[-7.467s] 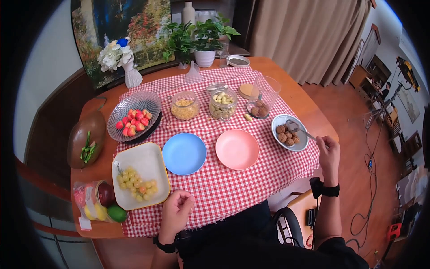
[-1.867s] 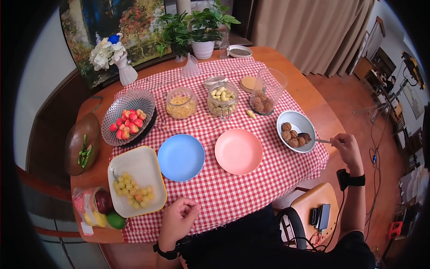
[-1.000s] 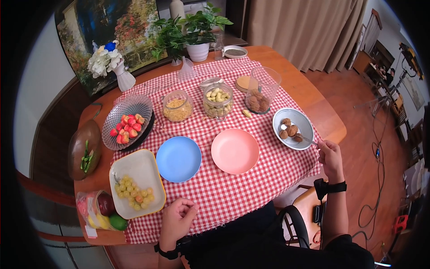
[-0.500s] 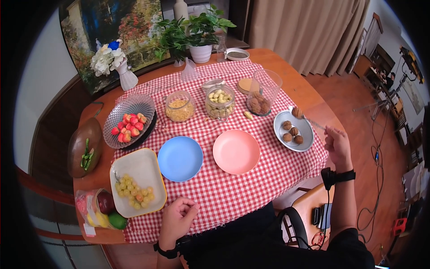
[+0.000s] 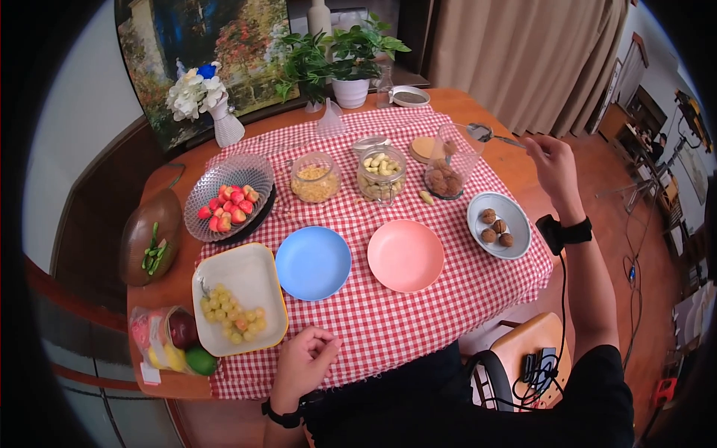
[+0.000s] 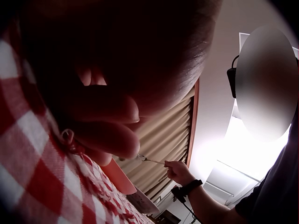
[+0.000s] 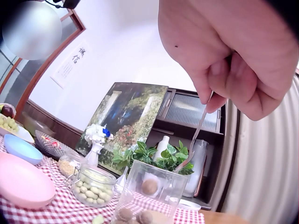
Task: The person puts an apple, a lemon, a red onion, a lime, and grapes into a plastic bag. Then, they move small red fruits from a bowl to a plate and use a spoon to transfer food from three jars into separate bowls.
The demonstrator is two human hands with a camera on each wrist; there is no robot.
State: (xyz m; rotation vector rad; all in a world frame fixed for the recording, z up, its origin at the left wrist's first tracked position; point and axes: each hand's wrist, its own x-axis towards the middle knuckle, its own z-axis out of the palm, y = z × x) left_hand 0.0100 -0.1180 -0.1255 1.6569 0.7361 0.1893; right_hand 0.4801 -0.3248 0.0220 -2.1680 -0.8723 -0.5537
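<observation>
My right hand [image 5: 551,166] pinches the handle of a metal spoon [image 5: 480,133], whose bowl end is at the rim of a tall clear plastic container [image 5: 464,158]. Inside that container, one walnut [image 7: 149,186] shows well above the other walnuts [image 5: 444,181] at the bottom. No walnut shows on the spoon. Nearer me stands a pale blue-grey bowl [image 5: 515,237] with several walnuts [image 5: 489,216]. My left hand [image 5: 305,364] rests at the tablecloth's front edge, fingers loosely curled and holding nothing; its wrist view is mostly dark palm and fingers.
Pink [image 5: 405,255] and blue [image 5: 314,263] plates lie mid-table. Behind them are a jar of pale nuts [image 5: 382,178] and a jar of yellow bits [image 5: 314,179]. A grape tray [image 5: 246,263], a glass fruit bowl [image 5: 202,179] and a bagged fruit pack [image 5: 160,340] sit left.
My right hand has lifted the spoon with a walnut from the bowl and moved it back to the clear container. That walnut has left the spoon. My left hand stays put.
</observation>
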